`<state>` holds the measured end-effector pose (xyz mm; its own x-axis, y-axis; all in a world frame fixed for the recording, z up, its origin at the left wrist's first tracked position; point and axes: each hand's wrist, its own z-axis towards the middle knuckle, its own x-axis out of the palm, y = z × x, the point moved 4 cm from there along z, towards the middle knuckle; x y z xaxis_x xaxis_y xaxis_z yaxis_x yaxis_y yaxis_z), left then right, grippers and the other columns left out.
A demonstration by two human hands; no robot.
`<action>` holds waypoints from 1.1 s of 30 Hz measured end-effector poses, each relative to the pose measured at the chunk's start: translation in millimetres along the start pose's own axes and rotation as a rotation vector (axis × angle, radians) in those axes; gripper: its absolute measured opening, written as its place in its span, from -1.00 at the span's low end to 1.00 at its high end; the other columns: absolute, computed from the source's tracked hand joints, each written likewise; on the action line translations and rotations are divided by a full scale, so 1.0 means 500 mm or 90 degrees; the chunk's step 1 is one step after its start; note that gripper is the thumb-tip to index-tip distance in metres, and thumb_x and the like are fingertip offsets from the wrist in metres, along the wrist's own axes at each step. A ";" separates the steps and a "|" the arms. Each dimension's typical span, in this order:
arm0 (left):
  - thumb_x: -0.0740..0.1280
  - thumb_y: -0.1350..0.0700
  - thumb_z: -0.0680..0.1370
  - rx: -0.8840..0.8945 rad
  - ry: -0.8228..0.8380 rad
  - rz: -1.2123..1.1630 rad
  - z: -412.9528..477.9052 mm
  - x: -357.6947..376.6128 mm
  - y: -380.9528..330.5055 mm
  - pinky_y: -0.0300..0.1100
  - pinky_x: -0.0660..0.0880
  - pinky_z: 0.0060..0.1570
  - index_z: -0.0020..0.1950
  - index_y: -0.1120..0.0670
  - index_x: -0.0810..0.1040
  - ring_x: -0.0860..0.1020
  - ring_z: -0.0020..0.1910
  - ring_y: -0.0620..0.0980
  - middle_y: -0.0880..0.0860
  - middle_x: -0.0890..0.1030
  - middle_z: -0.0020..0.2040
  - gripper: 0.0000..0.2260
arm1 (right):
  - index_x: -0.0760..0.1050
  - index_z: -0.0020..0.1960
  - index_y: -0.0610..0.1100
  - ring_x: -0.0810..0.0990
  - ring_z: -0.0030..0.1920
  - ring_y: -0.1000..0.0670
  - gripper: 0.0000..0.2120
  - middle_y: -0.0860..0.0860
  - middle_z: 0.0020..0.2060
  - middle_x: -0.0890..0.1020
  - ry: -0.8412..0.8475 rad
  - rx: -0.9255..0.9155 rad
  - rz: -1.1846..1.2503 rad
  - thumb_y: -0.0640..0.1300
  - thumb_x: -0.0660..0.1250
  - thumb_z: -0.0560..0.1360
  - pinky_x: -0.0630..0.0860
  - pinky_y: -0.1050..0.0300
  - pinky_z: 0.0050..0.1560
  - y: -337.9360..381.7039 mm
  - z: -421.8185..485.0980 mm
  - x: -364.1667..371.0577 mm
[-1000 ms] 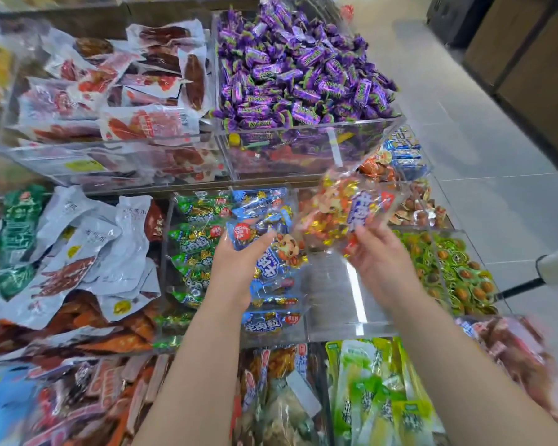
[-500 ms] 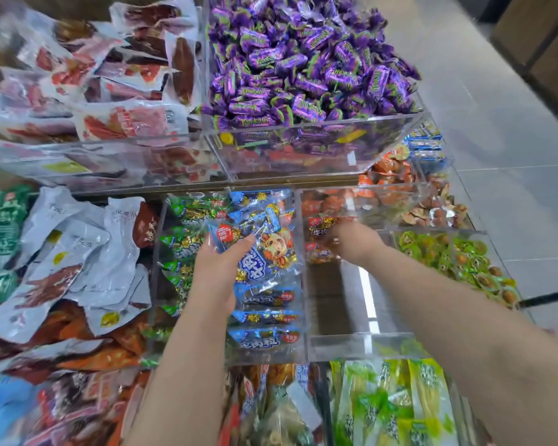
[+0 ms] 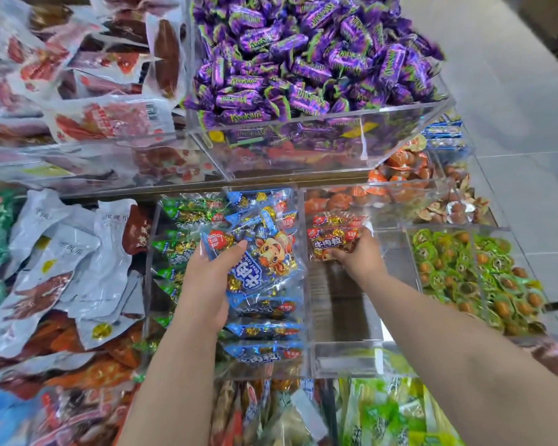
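Nearest the viewer, green snack packs (image 3: 384, 420) lie below the front wall of a clear acrylic bin (image 3: 345, 358), and both forearms reach over that wall. The left hand (image 3: 207, 284) holds a blue snack packet (image 3: 264, 262) printed with a cartoon animal. Its thumb lies across the packet's upper left corner and its fingers are curled beneath, so the packet sits just above the stacked blue packets (image 3: 264, 329) in the left compartment. A column of green packets (image 3: 178, 249) lines that compartment's left side. The right hand (image 3: 358, 255) is inside the adjoining right compartment with its fingers curled round a red snack packet (image 3: 331, 243) at the far end. Whether this packet touches the compartment floor cannot be told. A second red packet (image 3: 332, 220) lies just behind it. To the left of the bin are white pouches (image 3: 78, 252), and to the right are green-wrapped round snacks (image 3: 464, 272). Beyond these lie orange-wrapped snacks (image 3: 400, 175). On the upper tier, purple candies (image 3: 303, 59) are heaped in a clear box beside red-printed pouches (image 3: 103, 120). Grey floor tiles (image 3: 512, 91) show at far right.
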<state>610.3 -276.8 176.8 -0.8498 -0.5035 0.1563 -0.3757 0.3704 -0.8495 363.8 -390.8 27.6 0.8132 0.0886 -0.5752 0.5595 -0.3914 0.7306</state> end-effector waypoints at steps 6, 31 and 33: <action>0.39 0.23 0.49 0.011 0.042 0.005 -0.014 0.011 -0.009 0.02 0.58 0.06 0.11 0.14 0.54 0.67 -0.02 0.06 0.10 0.70 -0.03 -0.80 | 0.25 0.37 -0.22 0.46 0.27 -0.17 -0.20 -0.17 0.25 0.49 0.007 0.032 0.039 -0.01 0.56 0.29 0.41 -0.10 0.28 -0.003 -0.020 0.008; 0.46 0.11 0.48 0.234 0.331 0.458 -0.189 -0.039 -0.055 -0.41 0.44 -0.08 -0.06 -0.28 0.48 0.46 -0.07 -0.37 -0.29 0.47 0.00 -0.71 | 0.20 0.41 0.13 0.45 0.17 0.16 -0.13 0.13 0.19 0.44 0.067 -0.227 0.209 -0.05 0.58 0.23 0.37 0.44 0.01 0.176 -0.470 -0.151; 0.47 0.10 0.47 0.281 0.371 0.523 -0.192 -0.027 -0.062 -0.47 0.37 -0.06 -0.11 -0.31 0.47 0.46 -0.02 -0.33 -0.35 0.47 -0.02 -0.70 | 0.12 0.44 0.22 0.42 0.13 0.39 -0.04 0.33 0.16 0.44 0.097 -0.314 0.116 -0.03 0.60 0.21 0.33 0.60 -0.05 0.193 -0.493 -0.152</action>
<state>598.0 -206.6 249.6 -0.8684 0.2575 -0.4239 0.4508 0.0536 -0.8910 395.6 -209.6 232.4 0.8976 0.2060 -0.3896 0.3860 0.0591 0.9206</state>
